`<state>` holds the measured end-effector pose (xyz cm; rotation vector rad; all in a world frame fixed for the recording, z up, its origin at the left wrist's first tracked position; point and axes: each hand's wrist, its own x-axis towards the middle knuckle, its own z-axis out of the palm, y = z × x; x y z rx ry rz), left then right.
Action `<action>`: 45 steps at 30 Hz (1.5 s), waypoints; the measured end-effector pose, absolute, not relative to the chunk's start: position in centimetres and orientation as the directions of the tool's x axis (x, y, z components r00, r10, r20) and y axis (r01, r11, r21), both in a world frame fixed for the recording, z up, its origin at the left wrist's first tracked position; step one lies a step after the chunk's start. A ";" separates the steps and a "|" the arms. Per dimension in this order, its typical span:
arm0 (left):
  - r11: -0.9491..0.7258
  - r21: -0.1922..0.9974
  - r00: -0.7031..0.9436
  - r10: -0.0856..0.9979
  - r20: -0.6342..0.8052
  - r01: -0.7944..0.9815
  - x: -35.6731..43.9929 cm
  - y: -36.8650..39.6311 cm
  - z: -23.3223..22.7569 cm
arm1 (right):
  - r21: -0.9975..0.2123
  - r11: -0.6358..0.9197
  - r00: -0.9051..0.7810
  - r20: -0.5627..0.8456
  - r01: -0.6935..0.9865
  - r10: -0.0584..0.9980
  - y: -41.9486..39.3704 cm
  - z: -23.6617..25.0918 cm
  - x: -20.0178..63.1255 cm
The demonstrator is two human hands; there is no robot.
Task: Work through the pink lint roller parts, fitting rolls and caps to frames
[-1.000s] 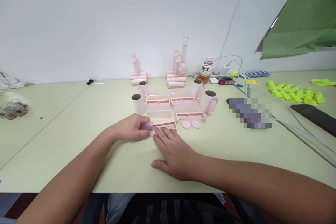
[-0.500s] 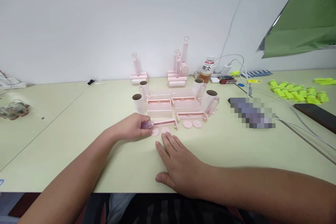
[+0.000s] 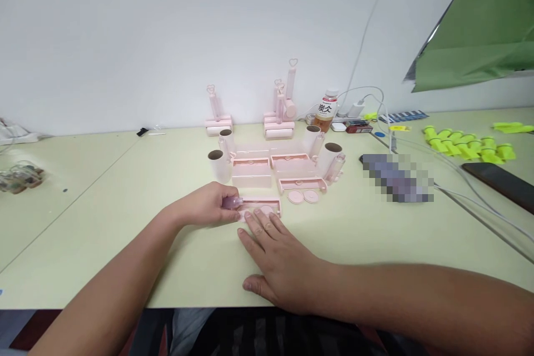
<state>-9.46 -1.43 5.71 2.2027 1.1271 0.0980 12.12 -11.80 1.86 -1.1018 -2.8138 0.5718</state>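
Our left hand (image 3: pixel 206 207) hides most of the translucent pink plastic handle (image 3: pixel 232 202) it is clamped on, near the table's middle. Our right hand (image 3: pixel 277 258) lies flat, fingers spread, fingertips touching small pink round plastic discs (image 3: pixel 266 211) just right of that handle.

A pale green table (image 3: pixel 125 206) seen from above, with two bare forearms reaching in from the bottom edge. The left hand (image 3: pixel 208 206) is curled around a small pink handle piece (image 3: pixel 232 202), which meets one end of a pink frame (image 3: pixel 261 203) lying flat. The right hand (image 3: pixel 279 256) lies palm down, fingers spread, its fingertips (image 3: pixel 256 216) touching two pink discs (image 3: pixel 261 212) just in front of that frame. Behind are more pink frames, white paper rolls (image 3: pixel 217 164) standing upright, and two more discs (image 3: pixel 303 196). Against the white wall stand finished pink rollers (image 3: pixel 283 105) and a drink bottle (image 3: pixel 326 112). Yellow parts (image 3: pixel 467 144) lie at far right
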 end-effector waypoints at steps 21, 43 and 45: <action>-0.421 0.579 0.621 0.758 -0.199 0.699 -10.0 -1.3 5.9 | -0.408 0.659 -0.744 -0.078 0.631 0.664 -10.2 1.6 12.2; -0.504 0.515 0.635 0.766 -0.104 0.693 -9.6 -2.3 7.0 | -0.459 0.701 -0.676 0.252 0.546 0.692 -9.0 1.5 12.5; -0.526 0.531 0.668 0.737 -0.105 0.664 -9.1 -3.4 7.3 | -0.586 0.621 -0.578 0.294 0.520 0.761 -9.2 1.8 12.5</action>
